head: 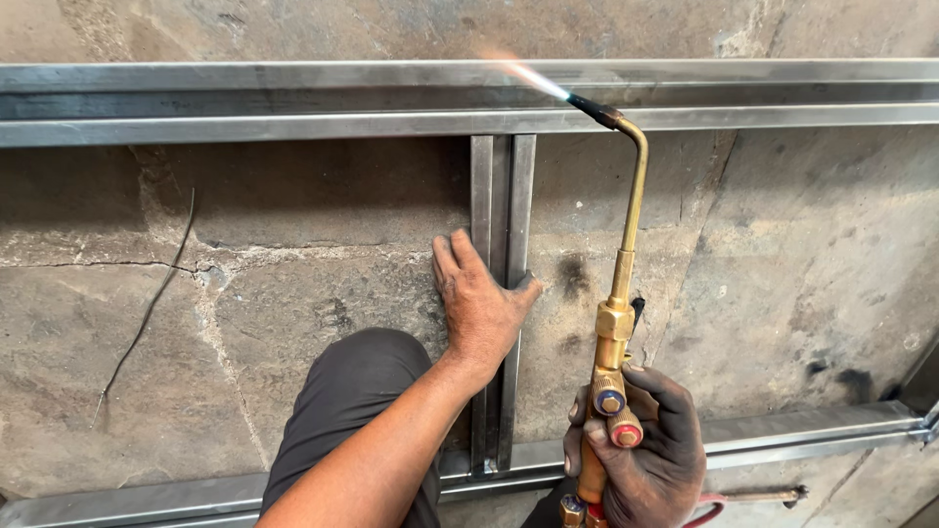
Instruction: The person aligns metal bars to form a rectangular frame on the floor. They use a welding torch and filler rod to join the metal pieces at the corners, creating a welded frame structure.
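While the right hand [648,450] grips the brass gas torch [618,293] with fingers wrapped around its handle at near right, the flame [528,73] points far-left over the far horizontal steel channel [245,103]. Left hand [479,303] lies flat, fingers extended, pressing the vertical steel channel [502,196] against the stone floor [245,323].

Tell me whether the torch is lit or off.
Lit. A pale flame shoots from the tip of the brass torch, held in the right hand, toward the upper steel bar.
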